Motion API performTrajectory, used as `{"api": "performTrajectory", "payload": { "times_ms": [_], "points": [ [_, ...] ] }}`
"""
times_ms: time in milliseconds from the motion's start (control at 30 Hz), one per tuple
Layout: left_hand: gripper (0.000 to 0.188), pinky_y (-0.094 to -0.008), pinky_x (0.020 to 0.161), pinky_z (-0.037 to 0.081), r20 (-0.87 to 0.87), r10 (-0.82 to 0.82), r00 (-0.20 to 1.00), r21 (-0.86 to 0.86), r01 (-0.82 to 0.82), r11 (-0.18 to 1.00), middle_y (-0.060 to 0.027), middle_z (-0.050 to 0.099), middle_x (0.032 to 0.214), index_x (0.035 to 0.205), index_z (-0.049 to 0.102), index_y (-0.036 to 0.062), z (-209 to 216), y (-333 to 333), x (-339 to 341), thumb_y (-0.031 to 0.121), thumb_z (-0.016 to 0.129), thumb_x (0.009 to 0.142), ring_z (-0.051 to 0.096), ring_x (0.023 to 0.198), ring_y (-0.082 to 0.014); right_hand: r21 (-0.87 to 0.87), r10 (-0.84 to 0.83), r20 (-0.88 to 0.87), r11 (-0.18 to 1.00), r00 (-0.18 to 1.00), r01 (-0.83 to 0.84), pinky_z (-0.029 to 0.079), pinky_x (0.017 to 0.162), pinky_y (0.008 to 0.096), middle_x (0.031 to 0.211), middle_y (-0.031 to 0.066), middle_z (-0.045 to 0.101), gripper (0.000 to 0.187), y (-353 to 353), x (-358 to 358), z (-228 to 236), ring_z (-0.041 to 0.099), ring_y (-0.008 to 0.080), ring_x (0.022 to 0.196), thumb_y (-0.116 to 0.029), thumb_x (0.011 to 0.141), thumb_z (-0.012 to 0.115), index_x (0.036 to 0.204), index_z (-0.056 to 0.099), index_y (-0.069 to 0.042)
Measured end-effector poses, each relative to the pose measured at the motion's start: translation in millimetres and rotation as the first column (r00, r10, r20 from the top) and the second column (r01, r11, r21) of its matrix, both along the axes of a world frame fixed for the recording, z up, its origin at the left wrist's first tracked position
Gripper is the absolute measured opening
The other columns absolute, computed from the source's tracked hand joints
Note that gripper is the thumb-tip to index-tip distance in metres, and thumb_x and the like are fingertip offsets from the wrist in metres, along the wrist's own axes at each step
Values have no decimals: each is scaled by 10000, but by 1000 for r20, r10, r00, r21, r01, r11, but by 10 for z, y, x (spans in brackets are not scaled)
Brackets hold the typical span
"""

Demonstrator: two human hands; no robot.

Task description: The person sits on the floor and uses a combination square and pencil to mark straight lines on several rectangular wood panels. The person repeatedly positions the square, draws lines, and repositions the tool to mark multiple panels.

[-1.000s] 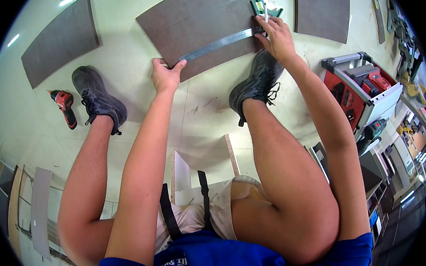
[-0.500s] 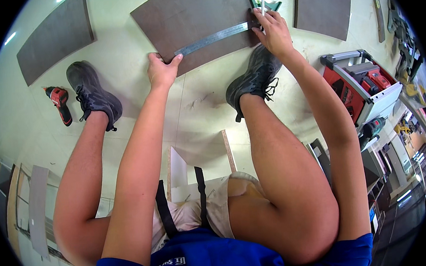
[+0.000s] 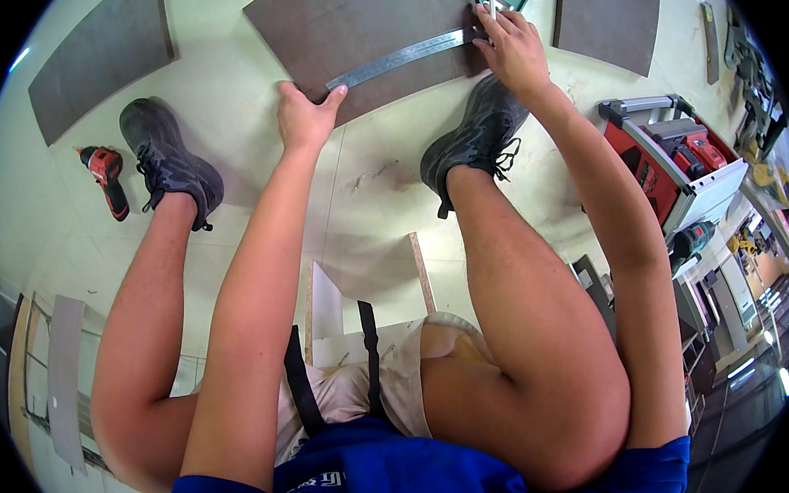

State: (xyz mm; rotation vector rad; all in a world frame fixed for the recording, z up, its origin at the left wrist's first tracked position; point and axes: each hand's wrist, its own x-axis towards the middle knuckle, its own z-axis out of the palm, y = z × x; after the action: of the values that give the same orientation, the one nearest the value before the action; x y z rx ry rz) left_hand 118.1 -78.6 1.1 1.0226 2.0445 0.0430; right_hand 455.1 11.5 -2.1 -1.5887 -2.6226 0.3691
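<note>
A dark brown board [image 3: 372, 22] lies on the floor beyond my feet. A steel ruler [image 3: 406, 58] runs across it near its front edge. My left hand [image 3: 307, 116] presses its thumb on the ruler's left end, its other fingers bent at the board's edge. My right hand [image 3: 516, 54] is at the ruler's right end, with a slim white pen [image 3: 492, 2] upright between its closed fingers. Just beyond those fingers is a green square head [image 3: 513, 1]. My right hand hides where ruler and head meet, so I cannot tell whether they are joined.
More brown boards lie at the left [image 3: 103, 61] and right [image 3: 606, 17]. A red cordless drill [image 3: 109, 181] rests beside my left shoe [image 3: 167, 152]. An open red-and-grey toolbox [image 3: 669, 162] stands at the right. White panels [image 3: 327, 300] stand between my legs.
The whole view has shifted slightly, with floor and tools sitting a little higher in the picture. Both hands keep their places on the ruler and board; the pen stays in my right hand.
</note>
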Motion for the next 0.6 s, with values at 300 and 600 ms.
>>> {"api": "performTrajectory", "payload": {
  "times_ms": [300,600],
  "points": [
    [825,-479,939,517,-51,-101,994,-48,98,994,-288,601,1187,1212,404,-56,34,-1,61,414,892,742,619,1101,-433,3,29,57,1000,998,-30,481,960,419,1234,75,679,536,55,-8,21,590,284,1179,-214,857,729,1364,587,-112],
    [841,-484,891,529,-97,-120,988,-19,119,993,-313,658,1085,1163,414,-73,-24,-31,37,446,904,717,663,1025,-452,-27,13,44,1000,999,-12,494,965,418,1207,78,698,459,134,-57,35,597,289,1156,-222,867,729,1305,656,-107]
  ]
}}
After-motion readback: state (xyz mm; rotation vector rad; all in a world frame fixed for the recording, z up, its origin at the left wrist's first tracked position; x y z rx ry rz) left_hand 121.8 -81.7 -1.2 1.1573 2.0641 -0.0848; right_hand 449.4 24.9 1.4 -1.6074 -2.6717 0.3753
